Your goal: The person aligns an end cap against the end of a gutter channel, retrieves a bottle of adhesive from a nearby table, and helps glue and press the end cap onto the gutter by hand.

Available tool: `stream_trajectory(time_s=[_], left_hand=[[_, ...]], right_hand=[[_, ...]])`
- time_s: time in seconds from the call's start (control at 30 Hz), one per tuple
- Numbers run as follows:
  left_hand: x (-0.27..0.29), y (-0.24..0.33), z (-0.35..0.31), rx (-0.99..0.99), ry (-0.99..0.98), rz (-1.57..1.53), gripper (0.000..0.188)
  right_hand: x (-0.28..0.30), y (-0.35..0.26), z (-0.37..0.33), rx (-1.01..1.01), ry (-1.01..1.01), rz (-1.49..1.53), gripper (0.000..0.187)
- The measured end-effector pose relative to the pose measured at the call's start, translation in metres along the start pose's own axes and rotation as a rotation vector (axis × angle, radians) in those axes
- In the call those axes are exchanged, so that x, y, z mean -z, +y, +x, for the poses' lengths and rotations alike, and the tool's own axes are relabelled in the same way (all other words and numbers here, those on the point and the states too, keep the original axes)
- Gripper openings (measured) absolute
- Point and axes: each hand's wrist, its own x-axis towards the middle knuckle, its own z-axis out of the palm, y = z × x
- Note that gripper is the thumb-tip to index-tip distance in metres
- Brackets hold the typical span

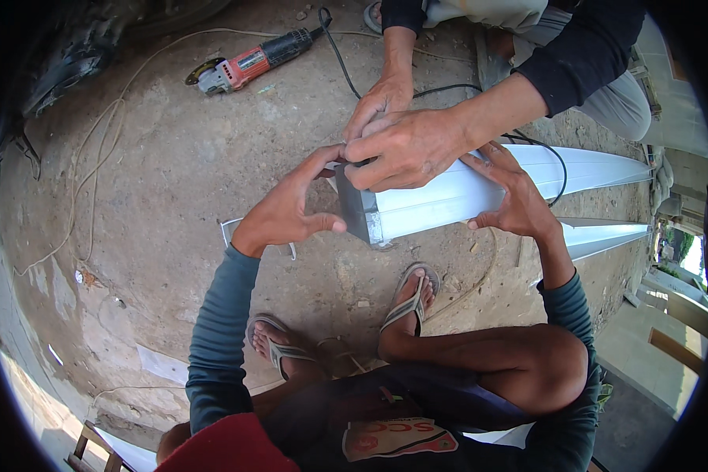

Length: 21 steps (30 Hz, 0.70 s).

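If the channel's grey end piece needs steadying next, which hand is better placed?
Left, probably: the left hand curves beside the grey end piece, while the right hand spans the long white channel farther along. A co-worker's hand crowds that end, though.

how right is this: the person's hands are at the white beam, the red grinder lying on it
Wrong on the grinder: the head view shows it on the ground, not the beam. The left hand and right hand are at the beam.
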Motion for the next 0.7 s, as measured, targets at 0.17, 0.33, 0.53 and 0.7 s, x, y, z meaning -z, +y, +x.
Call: stream_trajectory(time_s=[0.17,0.33,0.53,0.7], left_hand=[[-0.03,-0.002,-0.011,0.025,0.041,0.266,0.148],[-0.039,-0.011,-0.005,-0.074,0.216,0.31,0.136],[-0.034,-0.007,-0.004,-0.118,0.236,0.365,0.13],[-0.035,-0.015,-0.008,-0.169,0.294,0.386,0.129]], right_hand=[[0.002,0.002,0.0,0.019,0.006,0.011,0.117],[0.001,0.005,-0.001,-0.006,0.006,-0.007,0.118],[0.002,-0.001,0.001,-0.026,-0.014,0.007,0.116],[-0.001,-0.001,0.0,0.013,-0.018,0.019,0.114]])
